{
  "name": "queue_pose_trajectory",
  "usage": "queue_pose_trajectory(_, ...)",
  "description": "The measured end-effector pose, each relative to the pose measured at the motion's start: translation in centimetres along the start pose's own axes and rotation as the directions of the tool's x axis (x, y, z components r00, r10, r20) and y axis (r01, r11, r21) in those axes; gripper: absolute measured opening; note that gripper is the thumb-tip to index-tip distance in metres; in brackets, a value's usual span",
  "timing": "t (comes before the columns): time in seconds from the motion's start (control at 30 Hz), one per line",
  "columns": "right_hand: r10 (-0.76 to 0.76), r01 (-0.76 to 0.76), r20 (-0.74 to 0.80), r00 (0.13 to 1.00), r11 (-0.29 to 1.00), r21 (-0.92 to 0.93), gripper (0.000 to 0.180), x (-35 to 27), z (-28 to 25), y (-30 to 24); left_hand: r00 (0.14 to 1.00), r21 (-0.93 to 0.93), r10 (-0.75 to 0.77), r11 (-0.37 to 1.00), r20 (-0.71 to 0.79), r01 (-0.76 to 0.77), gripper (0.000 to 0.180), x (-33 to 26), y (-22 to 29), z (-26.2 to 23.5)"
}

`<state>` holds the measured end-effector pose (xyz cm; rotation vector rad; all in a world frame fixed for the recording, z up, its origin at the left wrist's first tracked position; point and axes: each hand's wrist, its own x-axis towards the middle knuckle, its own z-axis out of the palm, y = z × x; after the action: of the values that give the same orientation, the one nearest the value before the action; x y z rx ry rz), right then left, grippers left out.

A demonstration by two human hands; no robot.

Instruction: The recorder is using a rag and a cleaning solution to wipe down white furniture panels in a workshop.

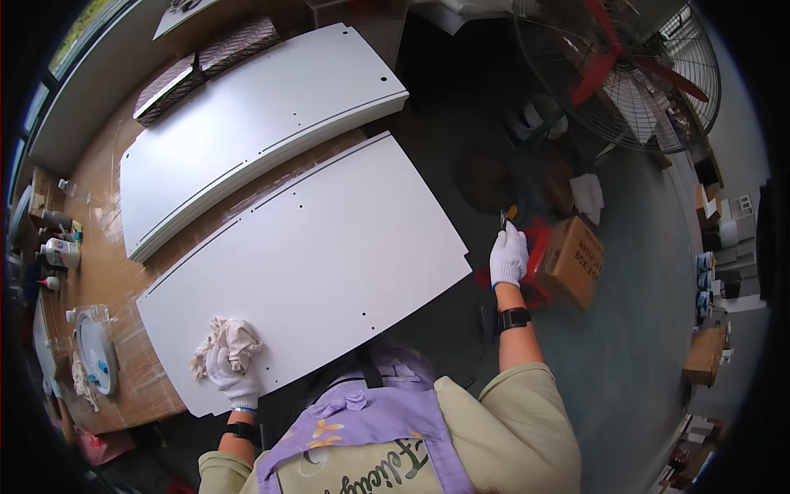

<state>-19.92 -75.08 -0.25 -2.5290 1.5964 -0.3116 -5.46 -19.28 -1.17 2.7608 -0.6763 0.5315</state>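
Note:
A large white panel [313, 239] with small holes and a thin dark line along its far edge lies flat before me. My left hand [233, 385], in a white knit glove, is closed on a crumpled off-white rag [234, 342] that rests on the panel's near left part. Off the panel's right end, my gloved right hand [508, 257] is held out, closed around a small tool [504, 219] with a narrow dark end. A yellow-orange bit shows beside that tool; its exact kind is too small to make out.
Behind lies a stack of similar white panels [271, 107] on the brown table [107, 280]. Bottles [62, 253] and a round white dish [97, 350] stand at the left. To the right are a cardboard box [574, 262], a red stool [536, 262] and a large caged fan [621, 70].

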Motion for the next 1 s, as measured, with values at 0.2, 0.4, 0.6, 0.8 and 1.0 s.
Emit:
queue_pose_trajectory(0.2, -0.848, 0.73, 0.154, 0.507, 0.517, 0.447, 0.04, -11.5, -0.9, -17.2, 0.999, 0.031, -0.018, 0.999, -0.03, 0.019, 0.048, 0.2, 0.3, -0.2)
queue_pose_trajectory(0.4, -0.964, 0.831, 0.245, 0.108, 0.222, 0.51, 0.033, -15.8, 5.5, -26.8, 0.999, 0.004, -0.035, 0.999, -0.017, 0.035, 0.047, 0.6, 0.6, -0.6)
queue_pose_trajectory(0.6, -0.213, 0.203, 0.214, 0.953, 0.977, 0.069, 0.028, 9.2, 7.7, -23.8, 0.998, -0.013, -0.063, 0.998, 0.005, 0.063, 0.05, 1.1, 1.3, -0.5)
queue_pose_trajectory(0.8, -0.312, 0.305, 0.009, 0.95, 0.935, 0.18, 0.03, 9.2, 4.7, -23.6, 0.996, 0.034, -0.089, 0.995, -0.007, 0.089, 0.049, 1.2, 0.8, -1.4)
queue_pose_trajectory(1.0, -0.913, 0.893, 0.288, 0.288, 0.365, 0.264, 0.032, -6.7, 6.7, -31.9, 0.998, -0.024, -0.06, 0.998, -0.001, 0.06, 0.044, 1.3, 0.1, -0.4)
